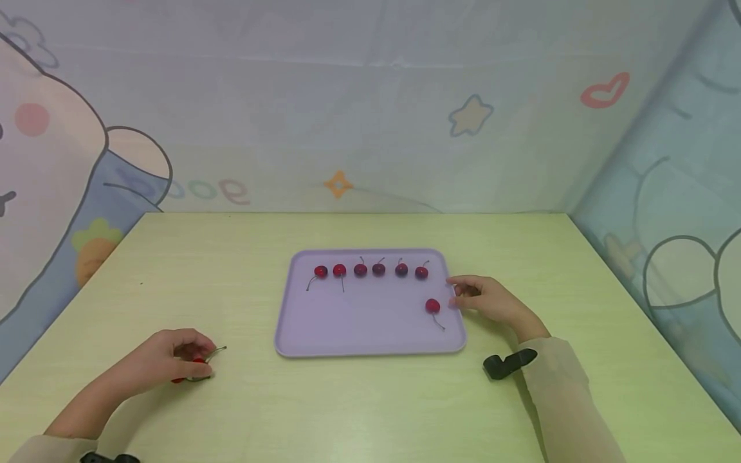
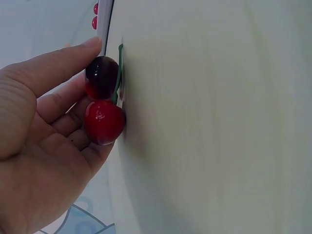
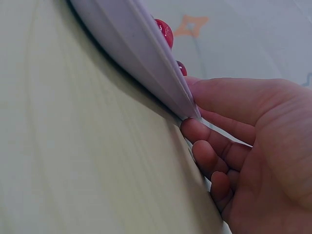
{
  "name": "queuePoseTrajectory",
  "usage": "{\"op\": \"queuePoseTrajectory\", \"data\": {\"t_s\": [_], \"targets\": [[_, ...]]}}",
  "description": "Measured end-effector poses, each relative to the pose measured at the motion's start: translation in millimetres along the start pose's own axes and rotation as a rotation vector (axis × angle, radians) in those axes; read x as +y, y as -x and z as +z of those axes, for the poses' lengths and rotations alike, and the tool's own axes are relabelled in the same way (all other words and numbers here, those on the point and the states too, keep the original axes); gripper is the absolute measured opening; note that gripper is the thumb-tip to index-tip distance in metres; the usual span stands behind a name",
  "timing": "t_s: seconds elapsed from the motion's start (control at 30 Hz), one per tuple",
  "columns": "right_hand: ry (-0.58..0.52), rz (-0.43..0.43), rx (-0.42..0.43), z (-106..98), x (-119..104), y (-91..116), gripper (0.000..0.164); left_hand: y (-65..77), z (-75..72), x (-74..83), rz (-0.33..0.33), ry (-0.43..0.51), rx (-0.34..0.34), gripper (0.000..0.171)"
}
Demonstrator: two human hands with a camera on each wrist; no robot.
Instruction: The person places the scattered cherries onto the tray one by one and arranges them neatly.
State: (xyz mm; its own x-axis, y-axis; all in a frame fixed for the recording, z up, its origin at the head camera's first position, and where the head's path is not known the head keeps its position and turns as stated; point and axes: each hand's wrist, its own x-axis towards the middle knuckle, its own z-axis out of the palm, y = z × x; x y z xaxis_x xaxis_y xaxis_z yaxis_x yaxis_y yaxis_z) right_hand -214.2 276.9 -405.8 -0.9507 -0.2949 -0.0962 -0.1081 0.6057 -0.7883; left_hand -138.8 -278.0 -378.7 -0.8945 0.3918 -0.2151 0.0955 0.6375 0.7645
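Note:
On the left of the table my left hand (image 1: 156,363) holds a dark red cherry (image 2: 101,75), thumb along one side and fingers behind it. A brighter red cherry (image 2: 105,122) lies against it by the fingers, and a green stem (image 2: 117,73) runs beside both. My right hand (image 1: 492,301) grips the right rim of a lilac tray (image 1: 370,331), thumb over the edge and fingertips below it in the right wrist view. Along the tray's far side several cherries (image 1: 360,270) stand in a row. A single cherry (image 1: 432,306) sits near the right rim, stem toward the front.
A pale wooden table (image 1: 324,411) carries everything. Behind it hangs a printed cloth backdrop (image 1: 370,128), which continues along both sides. A black wrist camera (image 1: 505,364) is strapped at the right sleeve, and another (image 1: 110,458) shows at the left wrist.

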Motion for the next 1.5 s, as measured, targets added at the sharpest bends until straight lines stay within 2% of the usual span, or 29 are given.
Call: {"op": "queuePoseTrajectory", "data": {"t_s": [0.13, 0.5, 0.93, 1.3, 1.5], "targets": [[0.004, 0.012, -0.001, 0, -1, 0, 0.049, 0.1, 0.4, 1.2, 0.003, 0.008, -0.001, 0.035], [0.009, 0.012, -0.001, -1, -1, 0, 0.049, -3.9, -1.0, 13.0, 0.006, -0.05, 0.025, 0.031], [-0.004, 0.014, 0.0, 0, -1, 0, 0.047, -17.4, -3.0, 40.6, 0.134, -0.12, 0.065, 0.025], [-0.001, 0.037, 0.001, 0, -1, 0, 0.048, -33.8, 0.4, 64.5, 0.182, -0.124, 0.053, 0.026], [-0.003, 0.02, -0.001, 0, -4, 1, 0.048, -45.1, 3.5, 78.1, 0.206, -0.11, 0.038, 0.029]]}}
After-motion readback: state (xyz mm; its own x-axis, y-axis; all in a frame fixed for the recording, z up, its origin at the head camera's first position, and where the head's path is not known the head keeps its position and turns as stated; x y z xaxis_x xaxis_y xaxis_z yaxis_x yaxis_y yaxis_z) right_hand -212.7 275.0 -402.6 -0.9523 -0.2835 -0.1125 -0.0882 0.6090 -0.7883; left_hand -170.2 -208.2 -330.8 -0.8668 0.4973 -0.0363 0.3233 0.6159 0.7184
